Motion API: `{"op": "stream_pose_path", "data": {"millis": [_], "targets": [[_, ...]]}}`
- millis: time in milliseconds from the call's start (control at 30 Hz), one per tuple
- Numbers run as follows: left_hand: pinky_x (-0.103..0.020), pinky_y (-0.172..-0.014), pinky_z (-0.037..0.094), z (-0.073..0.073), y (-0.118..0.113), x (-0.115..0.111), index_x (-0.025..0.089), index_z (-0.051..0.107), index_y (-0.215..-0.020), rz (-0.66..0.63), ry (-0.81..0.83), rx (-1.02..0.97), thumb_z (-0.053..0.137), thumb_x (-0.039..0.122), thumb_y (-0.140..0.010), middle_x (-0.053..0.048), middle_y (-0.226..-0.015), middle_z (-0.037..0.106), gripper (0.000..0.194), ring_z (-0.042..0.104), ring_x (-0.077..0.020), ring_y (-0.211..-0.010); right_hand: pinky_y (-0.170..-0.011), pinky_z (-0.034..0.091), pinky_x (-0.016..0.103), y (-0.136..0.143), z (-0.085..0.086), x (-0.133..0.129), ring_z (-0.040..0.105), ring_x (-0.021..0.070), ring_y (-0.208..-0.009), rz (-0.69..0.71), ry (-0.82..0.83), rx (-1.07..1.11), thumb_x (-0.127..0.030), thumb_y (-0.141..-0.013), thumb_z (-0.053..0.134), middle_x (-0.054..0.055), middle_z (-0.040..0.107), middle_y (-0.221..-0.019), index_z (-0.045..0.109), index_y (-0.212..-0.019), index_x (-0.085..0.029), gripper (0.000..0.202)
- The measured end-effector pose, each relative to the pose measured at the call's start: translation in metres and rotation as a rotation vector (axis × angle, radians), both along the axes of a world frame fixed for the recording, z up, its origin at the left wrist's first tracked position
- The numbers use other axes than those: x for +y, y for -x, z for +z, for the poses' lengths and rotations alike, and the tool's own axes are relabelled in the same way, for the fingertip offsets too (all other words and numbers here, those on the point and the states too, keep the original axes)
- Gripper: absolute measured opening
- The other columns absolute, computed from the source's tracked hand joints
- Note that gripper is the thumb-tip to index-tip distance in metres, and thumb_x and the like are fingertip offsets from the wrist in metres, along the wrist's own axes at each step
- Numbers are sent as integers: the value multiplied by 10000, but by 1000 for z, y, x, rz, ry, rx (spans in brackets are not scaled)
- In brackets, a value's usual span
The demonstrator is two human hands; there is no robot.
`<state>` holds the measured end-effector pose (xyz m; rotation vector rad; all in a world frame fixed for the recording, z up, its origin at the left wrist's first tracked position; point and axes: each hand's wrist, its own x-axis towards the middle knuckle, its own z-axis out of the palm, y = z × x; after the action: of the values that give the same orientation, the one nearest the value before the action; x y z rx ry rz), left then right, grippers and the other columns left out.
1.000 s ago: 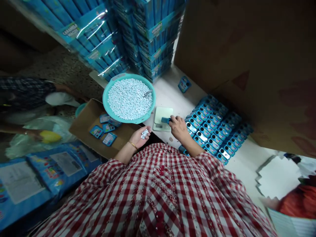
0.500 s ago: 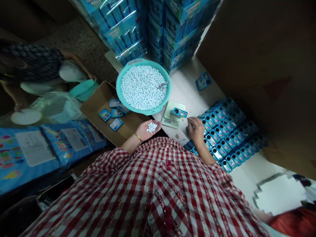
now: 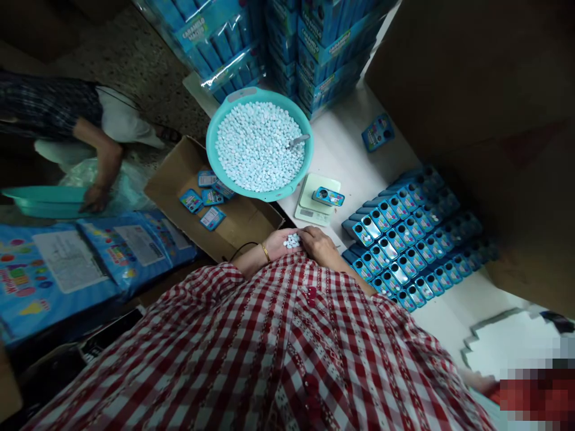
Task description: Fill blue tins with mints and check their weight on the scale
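Observation:
My left hand (image 3: 279,244) is cupped palm up in front of my checked shirt, with a small heap of pale candies (image 3: 292,240) in it. Bent over the edge of that palm, my right hand (image 3: 320,245) touches the heap; its fingers are drawn together and the tips are partly hidden. Just beyond, a blue candy tin (image 3: 328,196) lies on a small kitchen scale (image 3: 309,212). A turquoise basin (image 3: 214,157) full of the same candies stands further off, with a spoon (image 3: 300,140) stuck in it.
Rows of blue tins (image 3: 398,239) stand at the right, and one tin (image 3: 378,132) lies apart. Several tins lie in a cardboard box (image 3: 168,173). Wrapped stacks (image 3: 323,54) rise behind the basin. At left, a co-worker's hand (image 3: 96,194) touches another turquoise basin (image 3: 49,200).
My right hand has moved left from beside the scale to the candies in my left palm. The co-worker has shifted, and the other basin is now further left.

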<state>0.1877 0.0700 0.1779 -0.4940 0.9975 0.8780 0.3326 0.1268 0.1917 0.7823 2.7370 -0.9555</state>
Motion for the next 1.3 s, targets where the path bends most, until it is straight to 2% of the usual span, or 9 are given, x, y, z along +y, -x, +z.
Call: {"op": "stream_pose_path", "data": {"millis": [567, 633, 700, 767, 833, 933, 1000, 1133, 1300], "targets": [[-242, -544, 465, -14, -8, 2, 85, 636, -738, -39, -20, -74, 511, 139, -854, -34, -543, 599, 179, 565, -120, -500, -908, 488, 336, -9, 5, 0, 556, 183, -1086, 76, 138, 224, -308, -935, 397, 88, 593, -1166, 575, -1199, -235, 327], [-232, -531, 470, -9, -5, 5, 89, 625, -734, -8, -29, -81, 477, 137, -870, -43, -565, 603, 207, 573, -119, -523, -931, 476, 357, -14, 7, 3, 539, 190, -1114, -17, 101, 280, -342, -923, 424, 83, 579, -1191, 552, -1229, -260, 342], [-212, -519, 472, 0, 6, 14, 89, 607, -722, 60, -38, -52, 440, 147, -892, -58, -607, 612, 246, 587, -115, -563, -918, 476, 379, -21, 8, 13, 531, 210, -1107, -257, -19, 306, -367, -912, 439, 105, 569, -1184, 541, -1239, -245, 363], [-191, -524, 474, 12, 26, 30, 87, 590, -729, 186, -74, 19, 429, 166, -904, -61, -647, 609, 251, 596, -107, -606, -884, 479, 388, -28, 5, 29, 525, 230, -1081, -512, -167, 298, -382, -909, 434, 135, 555, -1162, 546, -1222, -205, 376], [-188, -584, 496, 22, 52, 50, 94, 583, -792, 380, -148, 145, 430, 174, -908, -47, -702, 602, 208, 612, -105, -684, -874, 465, 386, -30, -1, 48, 517, 238, -1056, -606, -266, 254, -379, -916, 413, 145, 552, -1130, 571, -1179, -178, 367], [-258, -742, 526, 29, 89, 75, 119, 567, -927, 620, -185, 349, 397, 288, -932, -59, -851, 600, 240, 619, -142, -871, -876, 427, 392, -24, -8, 74, 502, 246, -998, -508, -335, 103, -335, -927, 380, 131, 578, -1051, 624, -1095, -171, 339], [-298, -822, 511, 29, 103, 82, 145, 555, -992, 668, -149, 421, 415, 353, -921, -75, -974, 588, 260, 595, -166, -982, -843, 412, 391, -16, -10, 83, 493, 250, -952, -445, -365, -15, -303, -925, 380, 125, 591, -994, 652, -1030, -168, 322], [-344, -918, 465, 23, 100, 71, 197, 548, -1050, 619, -81, 468, 520, 368, -862, -99, -1197, 521, 255, 524, -191, -1127, -790, 397, 362, -2, -12, 88, 494, 237, -878, -408, -384, -72, -270, -909, 420, 113, 607, -914, 669, -920, -159, 273], [-302, -916, 455, 21, 71, 59, 161, 603, -881, 469, -164, 410, 566, 212, -813, -84, -1024, 611, 93, 583, -169, -1018, -784, 410, 343, 6, -12, 96, 517, 218, -849, -418, -316, 69, -269, -886, 474, 90, 620, -894, 665, -901, -174, 214]]}}
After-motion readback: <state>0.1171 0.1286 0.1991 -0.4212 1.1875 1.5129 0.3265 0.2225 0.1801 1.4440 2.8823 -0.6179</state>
